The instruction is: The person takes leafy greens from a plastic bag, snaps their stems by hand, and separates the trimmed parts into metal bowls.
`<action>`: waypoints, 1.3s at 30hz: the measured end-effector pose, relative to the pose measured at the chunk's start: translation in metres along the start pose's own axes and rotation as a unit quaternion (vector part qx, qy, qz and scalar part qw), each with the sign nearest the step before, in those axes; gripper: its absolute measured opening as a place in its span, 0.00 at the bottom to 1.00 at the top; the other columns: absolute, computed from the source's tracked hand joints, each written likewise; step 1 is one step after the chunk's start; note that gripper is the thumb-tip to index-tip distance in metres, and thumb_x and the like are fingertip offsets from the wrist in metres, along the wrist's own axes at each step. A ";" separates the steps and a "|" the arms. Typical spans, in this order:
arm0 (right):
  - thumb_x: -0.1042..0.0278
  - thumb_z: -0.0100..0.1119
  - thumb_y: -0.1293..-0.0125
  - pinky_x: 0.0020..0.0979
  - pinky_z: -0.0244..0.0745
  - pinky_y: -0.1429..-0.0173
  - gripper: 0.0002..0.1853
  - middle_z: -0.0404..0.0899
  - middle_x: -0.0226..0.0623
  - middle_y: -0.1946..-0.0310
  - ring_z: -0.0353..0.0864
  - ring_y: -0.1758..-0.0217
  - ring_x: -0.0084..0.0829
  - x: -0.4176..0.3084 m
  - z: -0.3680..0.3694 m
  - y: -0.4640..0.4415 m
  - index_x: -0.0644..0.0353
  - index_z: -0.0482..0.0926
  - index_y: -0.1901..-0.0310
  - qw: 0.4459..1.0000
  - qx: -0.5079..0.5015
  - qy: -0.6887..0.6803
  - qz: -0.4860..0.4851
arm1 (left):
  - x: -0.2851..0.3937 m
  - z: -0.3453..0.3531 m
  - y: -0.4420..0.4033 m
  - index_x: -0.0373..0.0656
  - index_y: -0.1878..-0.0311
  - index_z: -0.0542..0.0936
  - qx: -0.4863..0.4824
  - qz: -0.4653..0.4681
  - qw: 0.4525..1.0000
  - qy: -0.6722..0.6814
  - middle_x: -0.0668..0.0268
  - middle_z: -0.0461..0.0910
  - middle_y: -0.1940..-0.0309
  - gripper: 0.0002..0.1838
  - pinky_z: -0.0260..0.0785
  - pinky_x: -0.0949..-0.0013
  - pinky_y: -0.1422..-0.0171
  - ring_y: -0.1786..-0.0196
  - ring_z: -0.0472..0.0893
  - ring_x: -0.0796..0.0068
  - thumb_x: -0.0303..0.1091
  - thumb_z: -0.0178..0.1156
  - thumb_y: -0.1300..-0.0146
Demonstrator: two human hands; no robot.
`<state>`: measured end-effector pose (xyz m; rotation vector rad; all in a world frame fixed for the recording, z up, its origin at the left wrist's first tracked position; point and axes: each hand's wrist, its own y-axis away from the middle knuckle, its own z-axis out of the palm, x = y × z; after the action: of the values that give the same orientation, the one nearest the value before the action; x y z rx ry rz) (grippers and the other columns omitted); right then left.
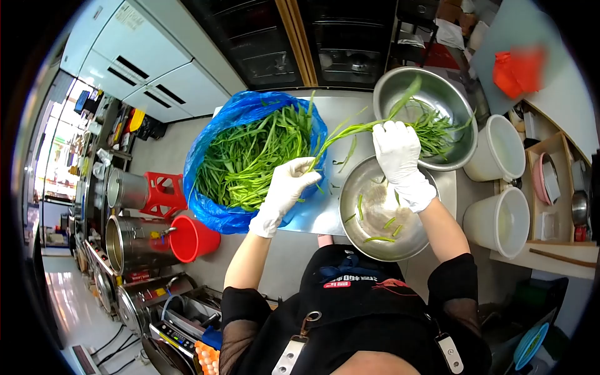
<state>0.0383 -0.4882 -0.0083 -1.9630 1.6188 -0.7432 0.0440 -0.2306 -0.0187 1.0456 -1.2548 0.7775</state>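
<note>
We pinch green stalks [354, 129] with the fingers of left hand [287, 187] and right hand [399, 153], apparently to steady them above the bench [323, 217].

The white-gloved left grip [286, 186] is pinched closed, thumb and forefinger meeting at its upper right. Ahead and to the right of it, the white-gloved right grip [397, 150] is curled closed, back of the hand upward. Behind each grip, a bare forearm [244, 265] angles inward from a black sleeve [453, 281] pushed near the elbow.
</note>
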 end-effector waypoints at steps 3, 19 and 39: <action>0.67 0.56 0.44 0.34 0.68 0.62 0.02 0.71 0.31 0.73 0.74 0.66 0.32 0.006 -0.005 0.010 0.52 0.75 0.69 0.999 -0.020 0.019 0.017 | -0.012 0.017 -0.006 0.35 0.42 0.79 0.058 0.107 0.971 -0.205 0.65 0.83 0.61 0.23 0.73 0.74 0.50 0.60 0.81 0.78 0.26 0.70 0.42; 0.67 0.55 0.41 0.36 0.69 0.63 0.03 0.72 0.32 0.76 0.75 0.69 0.34 0.024 -0.004 0.042 0.53 0.75 0.71 0.999 -0.021 0.002 0.041 | -0.039 0.040 -0.031 0.36 0.61 0.87 0.152 -0.048 0.974 0.163 0.64 0.85 0.63 0.10 0.70 0.75 0.55 0.62 0.80 0.78 0.33 0.63 0.37; 0.61 0.60 0.39 0.36 0.71 0.59 0.06 0.74 0.32 0.75 0.77 0.68 0.34 0.058 -0.005 0.058 0.50 0.75 0.70 0.993 -0.032 0.048 0.105 | -0.019 0.009 -0.041 0.44 0.53 0.86 0.017 0.141 0.851 -0.506 0.56 0.83 0.62 0.20 0.74 0.60 0.52 0.57 0.82 0.55 0.40 0.72 0.50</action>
<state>0.0024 -0.5557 -0.0374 -1.7867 1.8928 -0.7194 0.0746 -0.2524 -0.0458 1.3771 -2.3406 0.4319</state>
